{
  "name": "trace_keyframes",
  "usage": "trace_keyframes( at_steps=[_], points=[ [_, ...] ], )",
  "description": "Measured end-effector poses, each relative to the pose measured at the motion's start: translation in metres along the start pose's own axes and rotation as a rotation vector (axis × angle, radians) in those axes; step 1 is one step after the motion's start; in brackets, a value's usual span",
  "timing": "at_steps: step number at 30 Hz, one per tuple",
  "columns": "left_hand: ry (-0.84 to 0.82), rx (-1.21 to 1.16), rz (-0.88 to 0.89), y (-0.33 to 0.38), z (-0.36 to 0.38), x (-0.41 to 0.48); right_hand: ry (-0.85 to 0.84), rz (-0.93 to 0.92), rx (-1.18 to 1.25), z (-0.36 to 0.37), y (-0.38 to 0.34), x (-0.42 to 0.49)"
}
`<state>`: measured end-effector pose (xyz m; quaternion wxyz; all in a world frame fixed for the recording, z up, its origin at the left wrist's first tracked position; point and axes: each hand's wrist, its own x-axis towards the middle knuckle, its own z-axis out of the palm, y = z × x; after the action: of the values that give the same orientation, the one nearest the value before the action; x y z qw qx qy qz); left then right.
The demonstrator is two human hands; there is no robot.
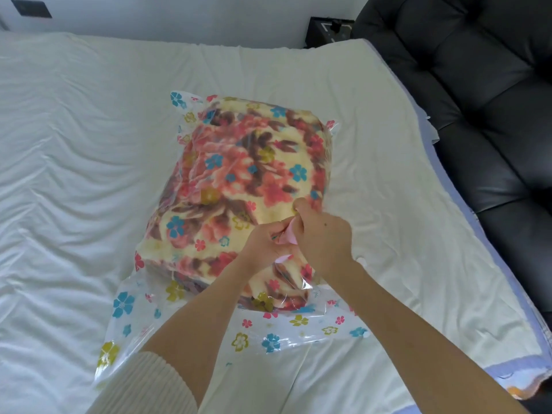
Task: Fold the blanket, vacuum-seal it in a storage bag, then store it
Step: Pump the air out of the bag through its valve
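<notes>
Bedsheet [89,130]: storage bag [254,162] lies lengthwise away.

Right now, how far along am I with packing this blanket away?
Done: the folded blanket sits inside the storage bag on the bed. In hand: your left hand and right hand both pinch a small pink piece on top of the bag. Left: the bag looks puffy, not flattened, so sucking out the air and storing it remain.
</notes>
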<state>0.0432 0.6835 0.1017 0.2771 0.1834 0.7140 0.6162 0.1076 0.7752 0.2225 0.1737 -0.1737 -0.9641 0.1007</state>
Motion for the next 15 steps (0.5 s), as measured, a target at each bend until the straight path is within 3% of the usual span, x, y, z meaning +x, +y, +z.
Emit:
trace_keyframes(
  at_steps=[3,6,7,9,11,13,15],
  points=[
    [-0.012,0.002,0.011,0.005,-0.004,0.007,0.085,-0.092,0.004,-0.058,-0.009,0.025],
    [-0.017,0.004,0.014,0.006,-0.003,0.009,0.356,0.048,0.162,-0.078,-0.013,0.023],
    [-0.019,0.001,0.012,0.006,-0.001,0.006,0.351,0.095,0.17,-0.061,-0.008,0.012],
    [-0.03,0.0,0.015,0.002,0.005,0.0,0.14,0.092,0.114,-0.013,-0.008,-0.015],
    [-0.035,-0.009,0.027,0.002,0.008,-0.004,0.038,0.073,0.028,-0.004,0.0,-0.016],
    [-0.026,-0.025,0.028,0.005,0.005,-0.003,0.024,0.019,0.008,-0.036,-0.002,-0.003],
    [-0.022,-0.012,0.016,0.006,0.001,0.001,0.201,-0.036,0.067,-0.073,-0.009,0.006]
  ],
)
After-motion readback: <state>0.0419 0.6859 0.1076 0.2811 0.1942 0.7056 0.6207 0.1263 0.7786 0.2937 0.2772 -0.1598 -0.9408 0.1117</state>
